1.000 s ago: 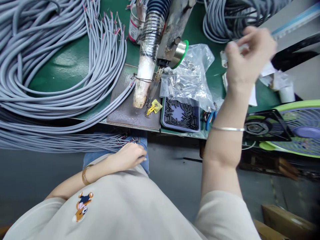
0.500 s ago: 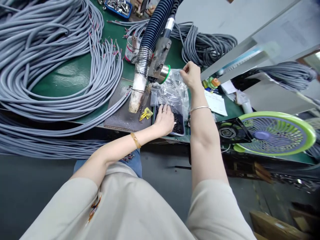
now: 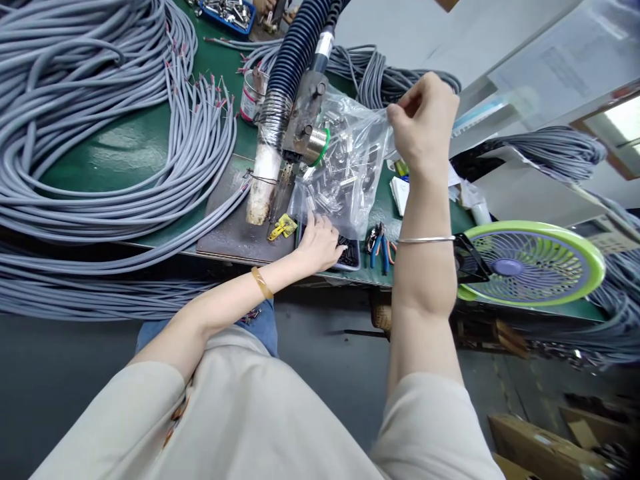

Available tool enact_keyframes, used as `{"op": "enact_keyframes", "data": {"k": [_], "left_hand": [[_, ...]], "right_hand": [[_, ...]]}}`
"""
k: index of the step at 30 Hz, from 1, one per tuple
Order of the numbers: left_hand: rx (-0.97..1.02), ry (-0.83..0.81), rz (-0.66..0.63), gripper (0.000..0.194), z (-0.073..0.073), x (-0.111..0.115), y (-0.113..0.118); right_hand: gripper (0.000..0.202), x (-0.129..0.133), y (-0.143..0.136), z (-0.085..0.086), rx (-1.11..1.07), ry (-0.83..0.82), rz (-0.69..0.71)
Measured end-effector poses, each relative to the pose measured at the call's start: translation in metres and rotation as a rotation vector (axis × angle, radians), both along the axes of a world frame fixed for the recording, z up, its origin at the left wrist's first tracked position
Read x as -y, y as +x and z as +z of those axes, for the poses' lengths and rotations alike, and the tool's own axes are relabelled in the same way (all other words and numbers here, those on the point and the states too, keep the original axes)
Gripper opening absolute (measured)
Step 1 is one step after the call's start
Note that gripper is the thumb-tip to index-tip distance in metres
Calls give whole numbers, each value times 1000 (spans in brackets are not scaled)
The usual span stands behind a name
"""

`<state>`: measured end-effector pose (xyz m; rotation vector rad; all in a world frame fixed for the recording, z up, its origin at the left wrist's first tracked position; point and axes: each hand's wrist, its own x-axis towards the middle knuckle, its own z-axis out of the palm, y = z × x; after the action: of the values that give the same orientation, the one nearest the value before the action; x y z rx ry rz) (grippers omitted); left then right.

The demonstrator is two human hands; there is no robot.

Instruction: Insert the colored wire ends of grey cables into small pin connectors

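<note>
My right hand (image 3: 425,123) pinches the upper right corner of a clear plastic bag (image 3: 350,160) and holds it raised. Many small clear and metallic pieces lie inside the bag. My left hand (image 3: 321,244) rests at the bag's lower edge, over a tray (image 3: 353,257) of small black parts, with its fingers spread. Left of the bag, a solder spool (image 3: 317,147) with a green rim sits on a metal holder. Beside my left hand lies a yellow piece (image 3: 283,227) on a dark board (image 3: 225,227).
Grey cable bundles (image 3: 90,133) cover the left side. A black hose (image 3: 299,50) with a whitish nozzle hangs over the bench. Pliers (image 3: 381,248) lie right of the tray, near a green fan (image 3: 530,263). A blue tray (image 3: 230,15) of metal parts stands at the back.
My right hand has moved up and right, lifting and stretching the bag. The pliers now show. My left hand stays over the tray, and the whole view has shifted slightly.
</note>
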<state>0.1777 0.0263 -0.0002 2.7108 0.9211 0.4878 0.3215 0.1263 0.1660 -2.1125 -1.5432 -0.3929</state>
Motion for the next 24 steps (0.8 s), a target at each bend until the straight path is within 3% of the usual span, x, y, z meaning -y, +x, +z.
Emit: {"op": "enact_keyframes", "data": {"k": [5, 11, 15, 19, 24], "left_hand": [[4, -44, -17, 55, 4, 1, -3], [43, -53, -40, 52, 4, 2, -4], [60, -44, -44, 48, 2, 2, -3], [59, -36, -50, 46, 2, 3, -4], [39, -31, -36, 46, 3, 4, -3]], "right_hand": [[37, 29, -22, 17, 39, 77, 36], [37, 35, -24, 12, 64, 96, 39], [43, 29, -16, -5, 46, 213, 57], [43, 8, 3, -35, 9, -1, -36], [43, -13, 30, -65, -127, 40, -30]]}}
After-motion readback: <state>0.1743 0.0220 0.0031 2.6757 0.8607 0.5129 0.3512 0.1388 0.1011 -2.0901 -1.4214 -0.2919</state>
